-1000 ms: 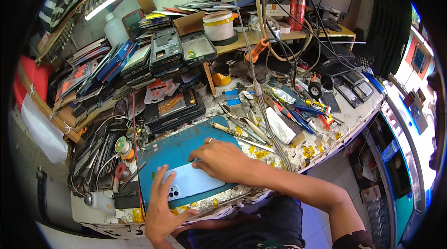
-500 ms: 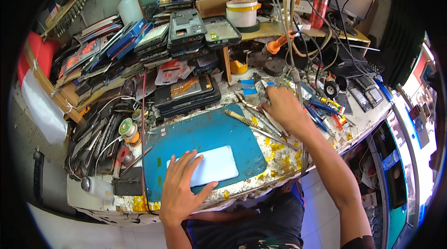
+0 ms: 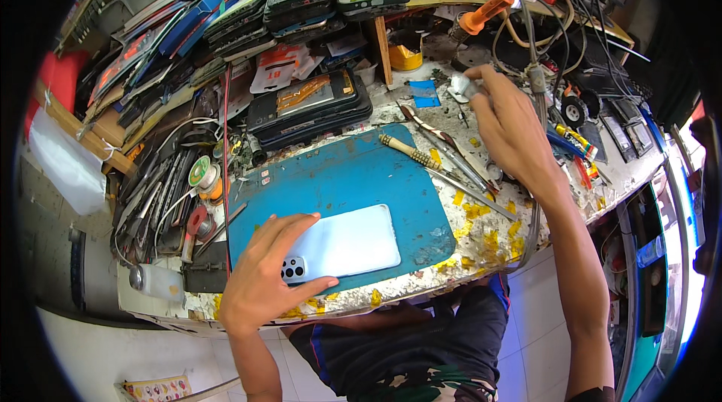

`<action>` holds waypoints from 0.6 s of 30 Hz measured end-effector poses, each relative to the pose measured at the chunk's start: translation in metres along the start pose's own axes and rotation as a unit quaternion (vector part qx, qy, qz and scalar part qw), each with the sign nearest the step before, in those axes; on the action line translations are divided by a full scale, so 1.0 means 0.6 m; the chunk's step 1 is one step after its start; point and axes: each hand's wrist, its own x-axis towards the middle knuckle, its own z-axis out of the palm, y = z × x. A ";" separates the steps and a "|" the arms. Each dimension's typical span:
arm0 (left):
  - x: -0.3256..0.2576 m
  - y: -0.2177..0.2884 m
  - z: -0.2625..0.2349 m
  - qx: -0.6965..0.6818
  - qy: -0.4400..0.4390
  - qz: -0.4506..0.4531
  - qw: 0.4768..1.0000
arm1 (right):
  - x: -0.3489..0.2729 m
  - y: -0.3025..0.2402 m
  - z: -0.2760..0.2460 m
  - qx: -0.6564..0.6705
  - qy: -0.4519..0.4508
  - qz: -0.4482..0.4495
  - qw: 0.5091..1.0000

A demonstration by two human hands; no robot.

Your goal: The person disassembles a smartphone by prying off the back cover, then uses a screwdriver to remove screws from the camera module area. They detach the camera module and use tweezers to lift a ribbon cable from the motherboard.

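Observation:
A pale blue smartphone (image 3: 350, 240) lies back side up on a blue work mat (image 3: 301, 184), its camera lenses showing at the left end. My left hand (image 3: 267, 274) is around that end, fingers along the far edge and thumb at the near edge. Beyond the mat to the right, my right hand (image 3: 511, 127) is closed with its fingertips on a small whitish, partly clear object (image 3: 464, 89); its exact kind I cannot make out. Beneath and beside that hand are tweezers (image 3: 436, 131) and a tool with a cord-wrapped handle (image 3: 406, 150).
Stacked phone parts (image 3: 304, 105) stand behind the mat. Solder spools (image 3: 203, 176) and a clear bottle (image 3: 158, 282) sit at the left. An orange-handled soldering iron (image 3: 481, 15) stands at the back right among hanging cables (image 3: 535, 101). Glue tubes (image 3: 575, 142) lie farther right.
My left hand has slid left on the phone, uncovering its camera lenses. My right hand has shifted from the tools and now pinches the whitish object. The head view has moved closer to the bench.

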 end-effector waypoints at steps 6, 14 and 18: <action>0.007 -0.008 0.000 -0.033 -0.001 -0.002 0.999 | -0.045 -0.057 0.026 0.086 -0.268 -0.104 0.954; 0.007 -0.018 -0.002 -0.050 -0.018 0.007 0.999 | 0.003 -0.094 0.103 0.189 -0.381 -0.173 0.888; 0.006 -0.020 0.002 -0.079 -0.009 -0.001 0.997 | 0.025 -0.109 0.134 0.181 -0.410 -0.199 0.872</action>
